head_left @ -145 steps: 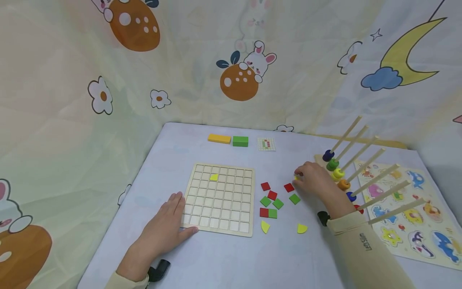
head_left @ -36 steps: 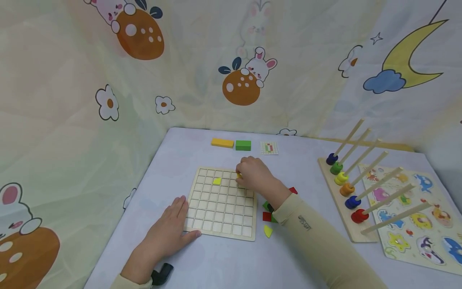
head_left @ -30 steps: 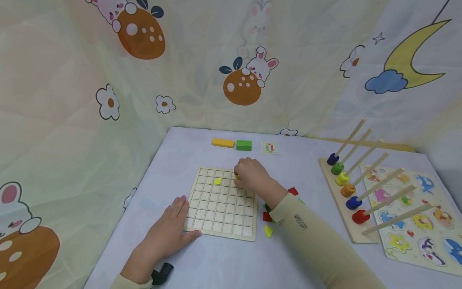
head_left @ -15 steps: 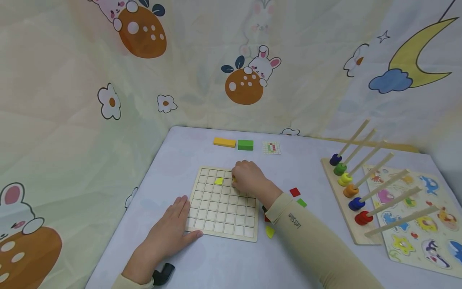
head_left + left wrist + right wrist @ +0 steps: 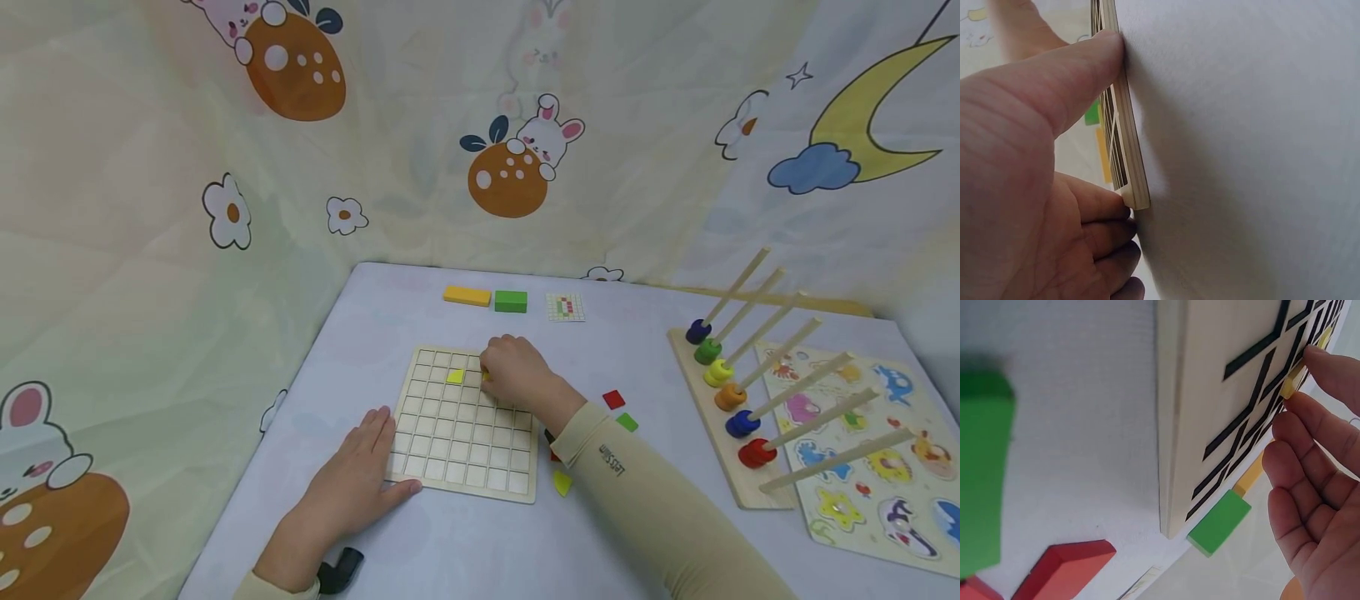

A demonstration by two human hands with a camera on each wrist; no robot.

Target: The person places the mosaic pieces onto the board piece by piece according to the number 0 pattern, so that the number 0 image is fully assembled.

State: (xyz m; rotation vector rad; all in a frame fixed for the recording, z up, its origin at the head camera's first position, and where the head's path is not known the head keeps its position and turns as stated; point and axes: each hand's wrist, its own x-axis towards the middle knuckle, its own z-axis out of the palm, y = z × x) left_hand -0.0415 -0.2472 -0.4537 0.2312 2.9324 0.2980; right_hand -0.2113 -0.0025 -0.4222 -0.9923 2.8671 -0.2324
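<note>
Yellow piece (image 5: 1287, 388), pinched in right hand (image 5: 517, 371) at far half of grid board (image 5: 465, 433), looks light, stiff, maybe slick to me, best held by its edges; left hand (image 5: 348, 475), fingers extended, touches board's near-left corner.

the right hand (image 5: 516, 371) mostly hides a yellow piece (image 5: 1289, 387), its shape hard to tell, in the head view, where a sleeve (image 5: 656, 500) partly covers a red tile (image 5: 554, 456) and the edge crops a puzzle (image 5: 870, 521).
</note>
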